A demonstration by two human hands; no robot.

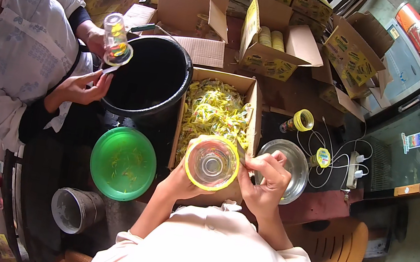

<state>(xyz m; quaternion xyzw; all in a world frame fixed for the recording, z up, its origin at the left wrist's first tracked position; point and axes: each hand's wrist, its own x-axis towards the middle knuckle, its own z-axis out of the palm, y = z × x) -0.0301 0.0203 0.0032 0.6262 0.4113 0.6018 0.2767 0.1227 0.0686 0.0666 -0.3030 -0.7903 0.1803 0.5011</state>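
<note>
My left hand (pixel 177 179) is wrapped round a clear plastic jar (pixel 212 164) with a yellow rim, its open mouth facing me; I can see down to its ringed bottom. At the jar's right edge my right hand (pixel 267 179) is closed in a pinch on a thin, flat, greyish strip (pixel 241 152), which touches or nearly touches the rim. Whether it is a blade or a label piece I cannot tell. Beyond the jar stands a cardboard box (pixel 258 118) full of small yellow-wrapped sachets. Partly behind my right hand sits a round metal bowl (pixel 301 172).
A co-worker's hands (pixel 85 88) at left hold another clear jar (pixel 115 41) beside a large black tub (pixel 185 79). A green basin (pixel 95 158) and grey bucket (pixel 73 211) lie nearer. Rightward are a yellow-lidded jar (pixel 304 119), white cables, a power strip (pixel 353 170) and an orange chair (pixel 341 249).
</note>
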